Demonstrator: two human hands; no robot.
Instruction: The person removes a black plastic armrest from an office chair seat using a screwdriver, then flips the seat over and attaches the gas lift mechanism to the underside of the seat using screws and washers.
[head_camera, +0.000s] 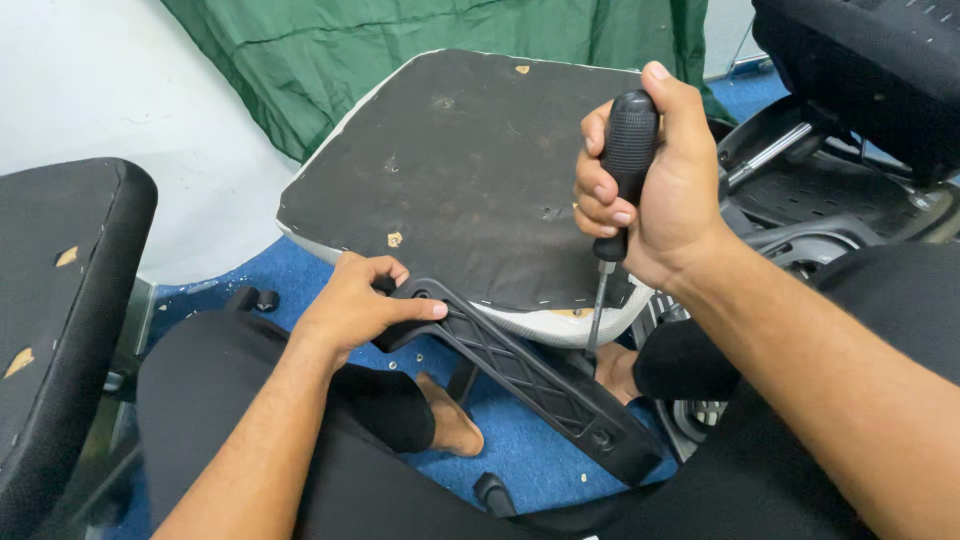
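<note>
1. the upturned chair seat (470, 170) lay tilted on the blue carpet (530, 450), its black underside facing up, near edge low between the person's knees.
2. open carpet showed below the seat's near edge; another seat (60, 300) crowded the left, a chair base (830, 190) the right.
3. the black plastic armrest bracket (520, 375) ran its long axis diagonally, upper left to lower right, along the seat's near edge.
4. left hand (355, 305) was wrapped over the bracket's upper end, fingers curled, thumb flat along it.
5. right hand (650, 180) was fisted tight around the black handle of the screwdriver (615, 210).
6. the screwdriver stood almost upright, tip down at the seat's edge by the bracket; the exact contact could not be made out.
</note>
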